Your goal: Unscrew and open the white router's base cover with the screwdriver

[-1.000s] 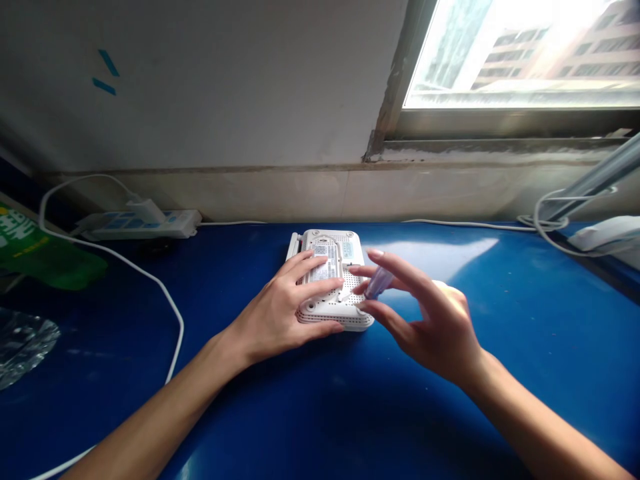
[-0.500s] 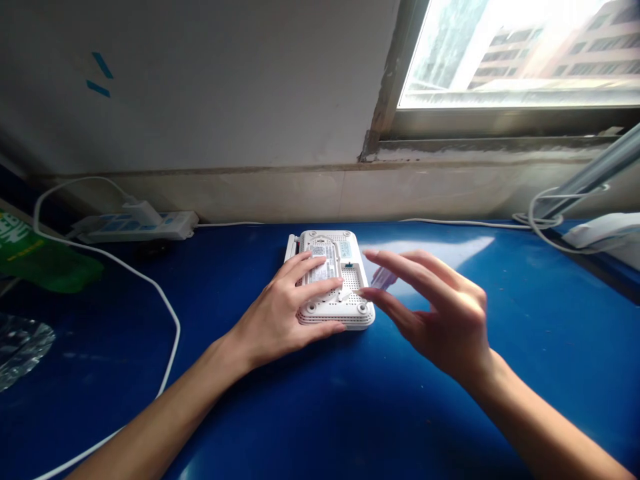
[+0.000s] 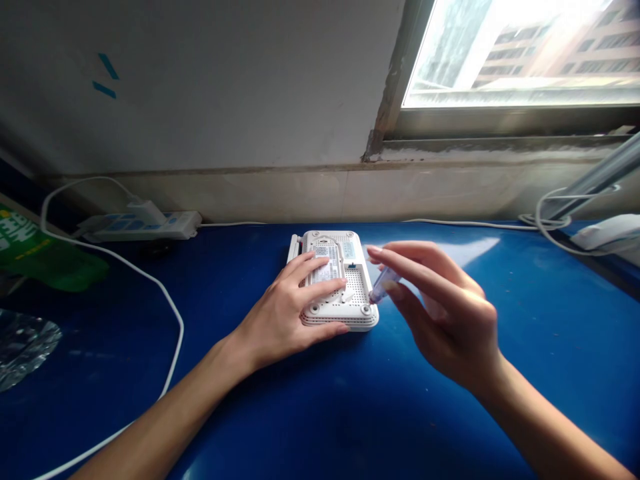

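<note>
A white router (image 3: 356, 285) lies underside up on the blue table, with labels, vent holes and round feet showing. Across its left half rests my left hand (image 3: 287, 300), fingers over the label and thumb along the near edge, holding it. My right hand (image 3: 443, 303) is at the router's right side. Between its thumb and fingers is a small translucent pale purple stick (image 3: 384, 283), whose exact kind I cannot make out. The stick slants down toward the router's near right corner; whether its lower end touches is unclear. A small white piece (image 3: 347, 295) shows by my left fingertips.
A power strip (image 3: 180, 225) with a plugged-in charger stands at the back left, its white cable (image 3: 175, 313) looping down the table. A green bottle (image 3: 55, 260) and crinkled clear plastic (image 3: 27, 347) lie left. A metal arm (image 3: 595, 177) with coiled cable stands at right.
My right hand has shifted slightly right, its thumb drawn back from the router, and the purple stick now slants with its lower end toward the router. My left hand stays on the router.
</note>
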A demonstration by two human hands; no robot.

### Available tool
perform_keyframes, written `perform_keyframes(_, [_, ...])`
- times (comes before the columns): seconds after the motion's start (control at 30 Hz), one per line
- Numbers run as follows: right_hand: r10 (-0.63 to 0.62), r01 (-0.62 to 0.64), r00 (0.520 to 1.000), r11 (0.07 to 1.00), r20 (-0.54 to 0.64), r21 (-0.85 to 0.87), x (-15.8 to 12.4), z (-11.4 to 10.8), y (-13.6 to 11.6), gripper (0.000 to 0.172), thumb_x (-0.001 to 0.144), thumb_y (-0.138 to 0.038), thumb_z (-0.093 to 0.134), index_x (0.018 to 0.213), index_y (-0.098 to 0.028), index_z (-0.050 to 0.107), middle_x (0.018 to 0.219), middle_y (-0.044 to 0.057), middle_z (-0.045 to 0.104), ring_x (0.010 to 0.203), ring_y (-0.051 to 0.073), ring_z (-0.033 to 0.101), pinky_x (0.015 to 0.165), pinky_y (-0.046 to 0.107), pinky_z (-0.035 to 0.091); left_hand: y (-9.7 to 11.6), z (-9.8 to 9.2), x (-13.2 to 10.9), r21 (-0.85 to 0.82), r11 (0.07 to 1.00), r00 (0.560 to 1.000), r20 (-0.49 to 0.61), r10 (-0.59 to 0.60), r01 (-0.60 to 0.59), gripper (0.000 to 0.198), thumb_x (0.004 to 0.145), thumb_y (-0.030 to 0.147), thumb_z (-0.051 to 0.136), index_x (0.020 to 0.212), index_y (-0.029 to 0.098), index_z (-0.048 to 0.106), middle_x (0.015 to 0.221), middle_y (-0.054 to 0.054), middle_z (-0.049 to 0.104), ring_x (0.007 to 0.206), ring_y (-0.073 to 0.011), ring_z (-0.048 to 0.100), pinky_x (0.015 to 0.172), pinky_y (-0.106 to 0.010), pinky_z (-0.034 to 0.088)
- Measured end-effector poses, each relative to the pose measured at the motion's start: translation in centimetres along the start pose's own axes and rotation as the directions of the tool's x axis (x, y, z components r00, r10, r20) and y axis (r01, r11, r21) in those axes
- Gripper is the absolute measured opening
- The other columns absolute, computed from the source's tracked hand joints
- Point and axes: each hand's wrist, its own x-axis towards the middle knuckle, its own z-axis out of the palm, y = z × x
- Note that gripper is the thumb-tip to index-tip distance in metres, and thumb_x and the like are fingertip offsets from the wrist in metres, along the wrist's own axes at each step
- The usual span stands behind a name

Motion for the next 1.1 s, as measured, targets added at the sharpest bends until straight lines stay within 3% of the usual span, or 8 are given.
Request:
perform_keyframes(0.1, [0.001, -0.006, 0.998, 0.996, 0.056, 0.092, 0.04, 0.04, -0.15, 0.055, 0.101, -0.001, 0.058, 0.150, -0.026, 0.062, 0.132, 0.009, 0.075, 0.115, 0.022, 0.073, 0.097, 0.037, 0.060, -0.01, -0.02, 0.04, 0.004, 1.000, 1.000, -0.008, 0.011, -0.011, 0.065, 0.090, 0.060, 0.079, 0.148, 0.033, 0.066, 0.167, -0.008, 0.046, 0.160, -0.0379, 0.030, 0.129, -0.063, 0.033])
perform_keyframes(0.2, [0.029, -0.027, 0.999, 0.998, -0.023, 0.065, 0.04, 0.14, -0.33, 0.046, 0.095, -0.004, 0.073, 0.134, -0.028, 0.074, 0.109, 0.004, 0.080, 0.093, 0.019, 0.075, 0.081, 0.033, 0.061, 0.07, -0.07, 0.06, -0.004, 1.000, 1.000, 0.005, -0.003, 0.004, 0.066, 0.089, 0.060, 0.080, 0.147, 0.032, 0.066, 0.167, -0.009, 0.046, 0.160, -0.0388, 0.030, 0.129, -0.063, 0.033])
perform_keyframes(0.33, [0.036, -0.033, 0.996, 0.999, -0.079, 0.040, -0.13, 0.11, -0.21, 0.039, 0.087, -0.011, 0.086, 0.121, -0.029, 0.080, 0.093, 0.003, 0.069, 0.080, 0.018, 0.067, 0.067, 0.032, 0.057, 0.13, -0.06, 0.05, -0.010, 1.000, 1.000, 0.010, -0.014, 0.014, 0.066, 0.088, 0.060, 0.080, 0.147, 0.033, 0.067, 0.167, -0.009, 0.045, 0.160, -0.0401, 0.030, 0.128, -0.064, 0.034])
perform_keyframes(0.53, [0.016, -0.027, 0.997, 0.989, 0.078, 0.148, 0.00, 0.07, -0.20, 0.055, 0.101, -0.001, 0.056, 0.149, -0.027, 0.063, 0.129, 0.011, 0.072, 0.118, 0.025, 0.068, 0.092, 0.041, 0.059, 0.02, -0.03, 0.13, -0.006, 1.000, 0.999, -0.021, 0.025, -0.025, 0.064, 0.089, 0.058, 0.081, 0.146, 0.032, 0.068, 0.165, -0.010, 0.047, 0.159, -0.0397, 0.032, 0.129, -0.063, 0.034])
perform_keyframes(0.63, [0.025, -0.028, 0.999, 0.989, 0.022, 0.144, 0.10, 0.29, -0.34, 0.048, 0.097, -0.001, 0.066, 0.137, -0.027, 0.072, 0.111, 0.007, 0.075, 0.104, 0.023, 0.069, 0.087, 0.039, 0.058, 0.08, -0.07, 0.13, -0.006, 1.000, 1.000, -0.007, 0.013, -0.013, 0.065, 0.088, 0.058, 0.081, 0.147, 0.033, 0.067, 0.166, -0.010, 0.047, 0.158, -0.0406, 0.033, 0.129, -0.064, 0.033])
perform_keyframes(0.77, [0.068, -0.061, 0.996, 0.990, -0.049, 0.129, -0.16, 0.40, -0.11, 0.040, 0.090, -0.006, 0.081, 0.122, -0.030, 0.079, 0.093, 0.002, 0.063, 0.084, 0.018, 0.062, 0.070, 0.033, 0.054, 0.13, -0.05, 0.04, -0.006, 1.000, 1.000, 0.008, -0.001, 0.001, 0.066, 0.089, 0.058, 0.081, 0.148, 0.033, 0.066, 0.166, -0.010, 0.045, 0.160, -0.0403, 0.030, 0.128, -0.065, 0.034])
perform_keyframes(0.97, [0.051, -0.064, 0.996, 0.978, 0.071, 0.198, -0.09, 0.01, 0.32, 0.054, 0.102, -0.002, 0.057, 0.146, -0.032, 0.065, 0.127, 0.009, 0.073, 0.117, 0.026, 0.066, 0.093, 0.046, 0.057, -0.04, -0.02, 0.03, 0.001, 1.000, 1.000, -0.009, 0.022, -0.022, 0.065, 0.089, 0.059, 0.079, 0.148, 0.033, 0.066, 0.166, -0.010, 0.046, 0.159, -0.0401, 0.032, 0.128, -0.065, 0.034])
perform_keyframes(1.1, [0.037, -0.035, 0.999, 0.987, -0.006, 0.157, 0.18, -0.03, 0.25, 0.044, 0.096, -0.004, 0.071, 0.131, -0.030, 0.075, 0.101, 0.005, 0.076, 0.096, 0.024, 0.067, 0.081, 0.042, 0.058, 0.06, -0.09, 0.05, -0.005, 1.000, 1.000, -0.002, 0.010, -0.010, 0.065, 0.089, 0.060, 0.080, 0.148, 0.034, 0.066, 0.165, -0.010, 0.047, 0.159, -0.0404, 0.032, 0.128, -0.065, 0.034])
